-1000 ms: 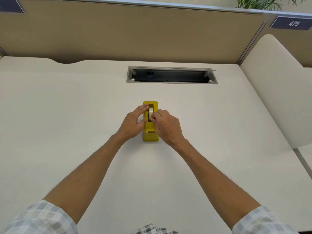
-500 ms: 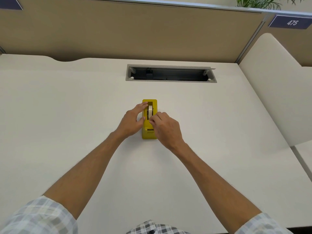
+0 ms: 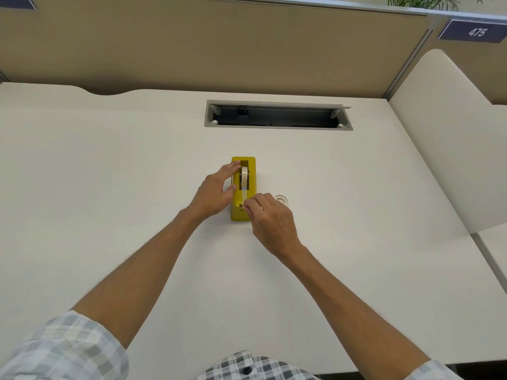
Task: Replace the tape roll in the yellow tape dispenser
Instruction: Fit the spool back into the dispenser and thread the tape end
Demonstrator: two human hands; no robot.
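The left hand (image 3: 212,194) is laid against the left flank of the yellow tape dispenser (image 3: 251,171), fingers nearly straight along its upper edge and thumb pressed to the side; nothing is enclosed by it, the body is only steadied. The dispenser stands on the desk (image 3: 109,187) near its middle, its long axis running far to near, with the tape roll (image 3: 244,177) seated on edge in the well at the far part. A strip of tape is led from the roll toward the near end, where the cutter is judged to sit. There the right hand (image 3: 270,218) is curled, fingertips (image 3: 248,208) pinched at the strip's end, so the coming pull is judged to run along the long axis, nearward and down onto the cutter. The right hand is the nearer to that end. Just right of the dispenser, a clear spool (image 3: 280,200) lies flat, partly hidden behind the right hand. The cutter itself is covered by the fingers, and the pinch on the strip cannot be made out sharply.
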